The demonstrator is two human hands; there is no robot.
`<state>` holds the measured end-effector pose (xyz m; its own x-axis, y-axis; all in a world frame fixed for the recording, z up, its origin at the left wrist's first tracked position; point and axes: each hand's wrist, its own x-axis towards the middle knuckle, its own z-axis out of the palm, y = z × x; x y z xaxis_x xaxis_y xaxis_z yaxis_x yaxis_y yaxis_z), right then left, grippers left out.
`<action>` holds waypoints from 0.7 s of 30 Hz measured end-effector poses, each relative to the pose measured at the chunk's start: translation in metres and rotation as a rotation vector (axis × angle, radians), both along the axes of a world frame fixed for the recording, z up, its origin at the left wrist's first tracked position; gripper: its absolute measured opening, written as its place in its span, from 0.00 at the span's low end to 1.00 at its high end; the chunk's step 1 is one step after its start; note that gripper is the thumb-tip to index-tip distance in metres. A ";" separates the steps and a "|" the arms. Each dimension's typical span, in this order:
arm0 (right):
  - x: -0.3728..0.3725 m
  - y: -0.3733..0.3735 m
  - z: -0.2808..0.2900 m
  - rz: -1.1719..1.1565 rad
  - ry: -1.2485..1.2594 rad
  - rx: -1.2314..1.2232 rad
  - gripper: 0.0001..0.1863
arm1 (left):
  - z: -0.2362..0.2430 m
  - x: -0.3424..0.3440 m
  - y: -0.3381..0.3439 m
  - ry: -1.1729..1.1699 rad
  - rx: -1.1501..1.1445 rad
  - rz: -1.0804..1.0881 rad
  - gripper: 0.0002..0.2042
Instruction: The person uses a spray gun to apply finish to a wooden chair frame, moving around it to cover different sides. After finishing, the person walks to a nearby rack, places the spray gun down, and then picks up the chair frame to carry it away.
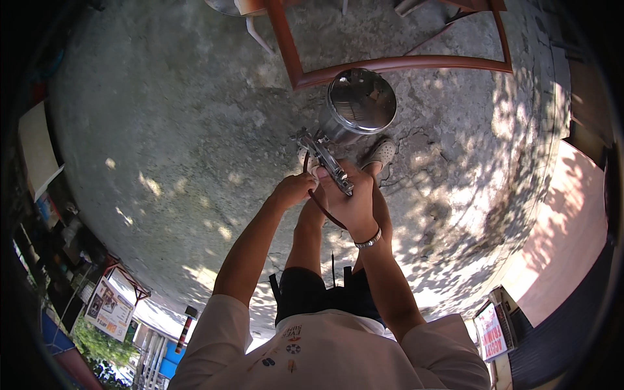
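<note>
In the head view my right hand (348, 195) is closed around a long chrome metal tool (325, 159), which looks like a spray gun. A thin dark red hose (323, 208) hangs in a loop beside it. My left hand (296, 186) is closed on this hose, just left of the tool. Beyond the tool stands a shiny cylindrical metal pot (362, 99) with a dark reflective top, near my pale perforated clogs (380, 153).
A red-brown frame (403, 63) lies past the pot, with pale legs (260, 39) at its left. A concrete floor (149, 136) surrounds my feet, patched with sunlight. Boards (36, 146) and a sign (112, 309) line the left; a pink panel (556, 221) stands right.
</note>
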<state>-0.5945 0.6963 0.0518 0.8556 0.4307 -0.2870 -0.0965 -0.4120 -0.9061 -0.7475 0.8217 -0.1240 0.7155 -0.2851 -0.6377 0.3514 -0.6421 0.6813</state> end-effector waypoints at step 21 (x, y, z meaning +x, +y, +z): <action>0.252 -0.246 -0.026 -0.441 -0.166 -0.350 0.17 | 0.053 0.171 -0.172 -0.181 -0.048 -0.171 0.10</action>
